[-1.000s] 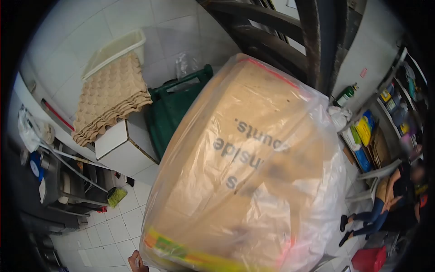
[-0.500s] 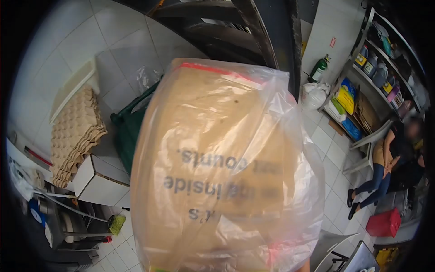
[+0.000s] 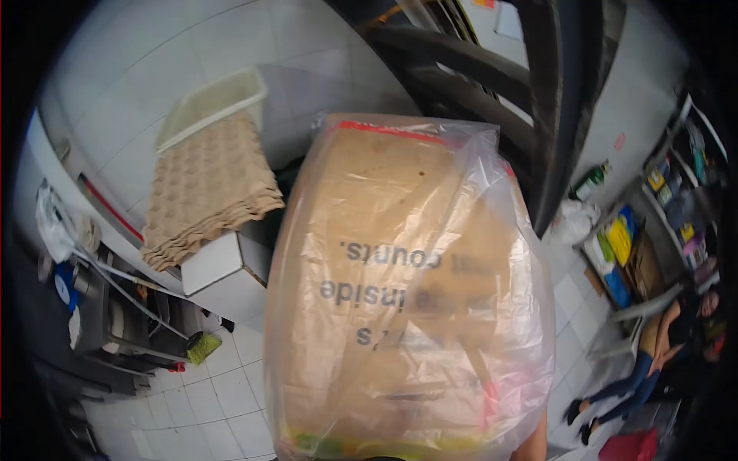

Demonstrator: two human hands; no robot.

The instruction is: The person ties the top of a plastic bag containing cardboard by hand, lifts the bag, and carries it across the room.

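A large brown cardboard box in clear plastic fills the middle of the view, close to the camera. Dark printed words on it read upside down, and a red strip runs along its far edge. By the box's lower right edge shows a strip of skin of my right hand or forearm; its fingers are hidden. My left hand is not visible.
Stacked egg trays lie beside a cream plastic bin and a white box at left. A dark metal frame stands beyond. At right are shelves and a seated person.
The camera view has turned and moved, so the egg trays, shelves and seated person sit farther right. The wrapped box has shifted a little right in view and now covers most of the green bin.
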